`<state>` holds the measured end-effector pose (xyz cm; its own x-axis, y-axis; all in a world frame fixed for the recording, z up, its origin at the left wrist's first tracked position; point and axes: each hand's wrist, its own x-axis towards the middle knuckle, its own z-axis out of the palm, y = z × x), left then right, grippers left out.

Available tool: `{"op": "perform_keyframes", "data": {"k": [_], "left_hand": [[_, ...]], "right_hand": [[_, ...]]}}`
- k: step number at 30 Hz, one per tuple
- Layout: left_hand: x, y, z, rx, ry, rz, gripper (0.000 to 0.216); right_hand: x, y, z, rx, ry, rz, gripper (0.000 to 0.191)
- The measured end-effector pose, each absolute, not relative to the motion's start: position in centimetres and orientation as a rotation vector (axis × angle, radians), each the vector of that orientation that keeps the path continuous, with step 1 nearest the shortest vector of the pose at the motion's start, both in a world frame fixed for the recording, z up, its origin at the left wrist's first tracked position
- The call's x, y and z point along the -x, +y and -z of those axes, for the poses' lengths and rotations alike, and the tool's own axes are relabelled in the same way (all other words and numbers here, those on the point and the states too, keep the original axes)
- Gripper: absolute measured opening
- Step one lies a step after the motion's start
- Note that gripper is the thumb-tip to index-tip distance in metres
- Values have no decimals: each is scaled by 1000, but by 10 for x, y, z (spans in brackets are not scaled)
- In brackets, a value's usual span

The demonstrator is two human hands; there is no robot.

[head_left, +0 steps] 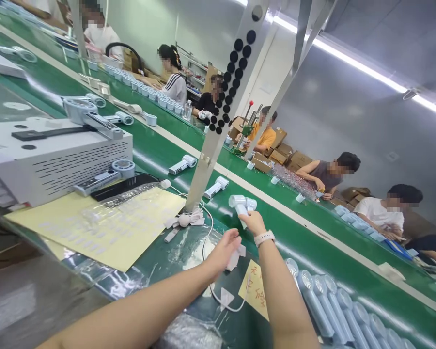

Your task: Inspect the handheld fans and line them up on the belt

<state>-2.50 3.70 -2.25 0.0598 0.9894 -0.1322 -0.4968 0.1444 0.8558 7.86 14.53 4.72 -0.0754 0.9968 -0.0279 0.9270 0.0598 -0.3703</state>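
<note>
My right hand (pixel 253 222), a white watch on its wrist, grips the handle of a small white handheld fan (pixel 241 203) held out over the green conveyor belt (pixel 305 237). My left hand (pixel 223 249) hovers above the workbench with its fingers pinched on a small white paper piece (pixel 235 258). Below my hands lie a white cable (pixel 207 242) and a yellow note with red writing (pixel 256 290).
Two white fans (pixel 182 164) (pixel 216 186) ride the belt. Several pale blue fans (pixel 334 310) lie in a row at the lower right. A yellow sticker sheet (pixel 105 228), a white machine (pixel 54 155) and a metal post (pixel 221 111) stand left. Several workers sit across the belt.
</note>
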Motion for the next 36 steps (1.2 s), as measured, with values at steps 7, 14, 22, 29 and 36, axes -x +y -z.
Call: {"op": "perform_keyframes", "data": {"k": [7,14,22,29,36], "left_hand": [[36,38,13,-293,427,-1344,55],[38,29,17,-415,415,-1139,51],[57,39,16,-449,383,-1207,53],[61,40,-3,-486,383,-1369,66],[56,36,-13,-477,399,-1393,72]], "right_hand": [[-85,30,-50,1474,-2198,-522,50],[-144,2,-22,1546,-1919,-635,36],[-118,-11,10,1594,-2275,-377,18],[-117,-21,-5,1296,-1656,-1432,10],[-93,-26,0,1181,-1314,-1603,26]]}}
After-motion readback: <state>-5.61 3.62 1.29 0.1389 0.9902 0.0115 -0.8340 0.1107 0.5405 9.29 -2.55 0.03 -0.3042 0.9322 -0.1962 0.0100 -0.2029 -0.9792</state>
